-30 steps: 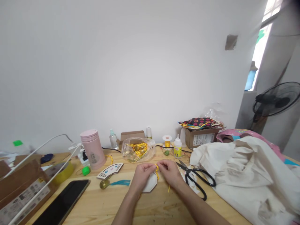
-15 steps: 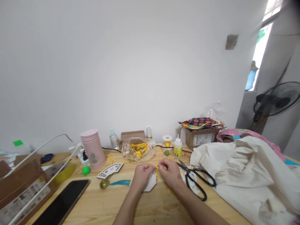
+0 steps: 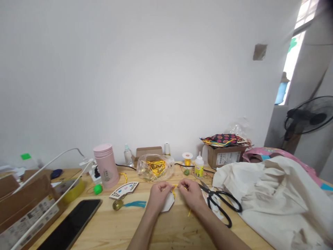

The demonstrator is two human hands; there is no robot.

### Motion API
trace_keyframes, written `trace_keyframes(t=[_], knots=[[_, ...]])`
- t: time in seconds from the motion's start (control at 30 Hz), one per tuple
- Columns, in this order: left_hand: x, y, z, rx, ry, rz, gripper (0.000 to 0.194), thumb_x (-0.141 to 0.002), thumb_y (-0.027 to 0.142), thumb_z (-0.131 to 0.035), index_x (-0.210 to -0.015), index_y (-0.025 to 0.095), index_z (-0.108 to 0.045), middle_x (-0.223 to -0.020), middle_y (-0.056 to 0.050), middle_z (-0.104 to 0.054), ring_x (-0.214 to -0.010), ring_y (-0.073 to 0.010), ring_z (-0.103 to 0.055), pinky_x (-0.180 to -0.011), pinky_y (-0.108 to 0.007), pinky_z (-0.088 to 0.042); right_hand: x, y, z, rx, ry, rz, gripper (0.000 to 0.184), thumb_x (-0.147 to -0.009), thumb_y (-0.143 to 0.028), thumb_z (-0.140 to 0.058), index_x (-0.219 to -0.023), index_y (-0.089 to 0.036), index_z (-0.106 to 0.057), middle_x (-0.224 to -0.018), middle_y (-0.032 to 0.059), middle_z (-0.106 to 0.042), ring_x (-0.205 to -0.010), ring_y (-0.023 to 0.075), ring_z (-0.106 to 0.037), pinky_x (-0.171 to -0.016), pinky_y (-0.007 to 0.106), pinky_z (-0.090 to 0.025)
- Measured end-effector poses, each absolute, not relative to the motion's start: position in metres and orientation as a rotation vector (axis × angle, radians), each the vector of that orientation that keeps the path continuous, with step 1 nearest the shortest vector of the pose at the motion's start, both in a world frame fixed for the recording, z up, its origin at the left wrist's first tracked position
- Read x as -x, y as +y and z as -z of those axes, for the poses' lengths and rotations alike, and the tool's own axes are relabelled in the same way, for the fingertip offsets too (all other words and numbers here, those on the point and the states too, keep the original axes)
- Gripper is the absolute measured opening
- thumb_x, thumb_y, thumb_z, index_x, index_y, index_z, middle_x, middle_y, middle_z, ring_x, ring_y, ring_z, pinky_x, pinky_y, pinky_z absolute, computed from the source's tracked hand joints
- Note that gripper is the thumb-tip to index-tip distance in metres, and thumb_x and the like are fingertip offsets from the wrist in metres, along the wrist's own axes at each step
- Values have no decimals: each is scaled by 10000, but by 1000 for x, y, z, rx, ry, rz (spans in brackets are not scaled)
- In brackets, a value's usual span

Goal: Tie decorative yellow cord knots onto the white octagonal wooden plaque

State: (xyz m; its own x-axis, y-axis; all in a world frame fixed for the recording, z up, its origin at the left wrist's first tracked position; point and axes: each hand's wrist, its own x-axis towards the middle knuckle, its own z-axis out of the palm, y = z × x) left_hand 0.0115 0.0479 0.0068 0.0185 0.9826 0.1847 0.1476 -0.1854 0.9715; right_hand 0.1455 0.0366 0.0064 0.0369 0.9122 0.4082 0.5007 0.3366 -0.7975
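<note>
My left hand (image 3: 159,194) and my right hand (image 3: 191,193) meet over the wooden table (image 3: 166,229), both closed in a pinch on a yellow cord (image 3: 176,188) stretched between them. A white flat octagonal piece (image 3: 168,203) hangs or rests under the left hand, tied to that cord. A loose end of yellow cord trails below my right wrist.
Black scissors (image 3: 221,203) lie right of my hands, beside a heap of cream cloth (image 3: 270,194). A plastic bag of yellow cord (image 3: 155,167), a glue bottle (image 3: 199,166), a pink flask (image 3: 106,170), a fan-shaped ornament (image 3: 124,190), a phone (image 3: 70,224) and cardboard boxes (image 3: 23,205) surround them.
The hands have stayed together on the cord with small finger shifts. The camera has tilted slightly, so everything sits a little lower and to the right.
</note>
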Motion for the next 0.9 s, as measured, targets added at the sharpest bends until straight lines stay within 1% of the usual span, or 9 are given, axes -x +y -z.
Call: trace_keyframes(t=[0.17,0.3,0.37,0.47,0.53,0.63,0.73,0.8,0.9], knots=[[-12,49,-4,-1421,1192,-1202,260,-561,360,-591,-611,105,-609,-436,18,-557,-385,-112,-460,-393,-197,-316,-145,41,-3,1211,-1574,-640,175,-662,-226,-429,-581,-146,-560,-540,-10,-534,-518,105,-444,-499,202,-328],[-13,48,-5,-1507,1231,-1232,256,-564,359,-592,-638,113,-599,-491,6,-571,-429,-125,-486,-427,-209,-350,-145,41,-4,1186,-1546,-710,160,-658,-215,-432,-556,-146,-534,-508,-30,-475,-491,89,-392,-472,193,-294],[-12,48,-6,-1548,1278,-1227,246,-570,360,-586,-623,120,-589,-480,10,-559,-433,-131,-491,-430,-213,-353,-145,40,-5,1164,-1525,-759,143,-644,-189,-435,-534,-150,-518,-493,-41,-445,-484,84,-373,-471,192,-280],[-10,49,-5,-1603,1342,-1218,243,-579,370,-572,-595,127,-584,-440,19,-538,-417,-139,-494,-418,-217,-350,-143,39,-9,1117,-1423,-929,121,-614,-163,-452,-500,-159,-491,-455,-59,-404,-456,74,-341,-457,191,-256],[-9,49,-5,-1629,1348,-1212,257,-587,373,-564,-639,126,-610,-452,9,-564,-426,-150,-514,-430,-231,-370,-143,38,-12,1094,-1351,-1032,128,-600,-152,-456,-474,-161,-472,-424,-70,-377,-426,66,-317,-437,190,-237],[-9,49,-7,-1645,1277,-1196,308,-604,361,-558,-799,135,-636,-612,-38,-654,-517,-180,-572,-509,-272,-427,-143,38,-15,1086,-1294,-1108,147,-607,-164,-449,-460,-159,-459,-389,-78,-354,-384,53,-285,-402,190,-203],[-10,48,-9,-1682,1158,-1159,266,-610,321,-568,-799,156,-657,-809,-69,-672,-729,-209,-594,-695,-305,-434,-144,39,-14,1074,-1238,-1211,146,-610,-179,-441,-467,-156,-453,-356,-91,-319,-341,38,-235,-365,189,-146],[-11,48,-9,-1678,1132,-1126,231,-611,312,-574,-752,157,-671,-806,-71,-676,-778,-216,-587,-749,-311,-417,-146,39,-13,1060,-1198,-1306,139,-613,-194,-436,-480,-157,-450,-337,-105,-269,-314,29,-181,-345,191,-100],[-11,48,-8,-1640,1146,-1122,227,-603,317,-584,-722,147,-676,-767,-71,-682,-736,-215,-593,-717,-304,-427,-147,37,-11,1029,-1126,-1465,118,-622,-231,-430,-522,-169,-441,-340,-122,-224,-293,23,-118,-324,191,-54]])
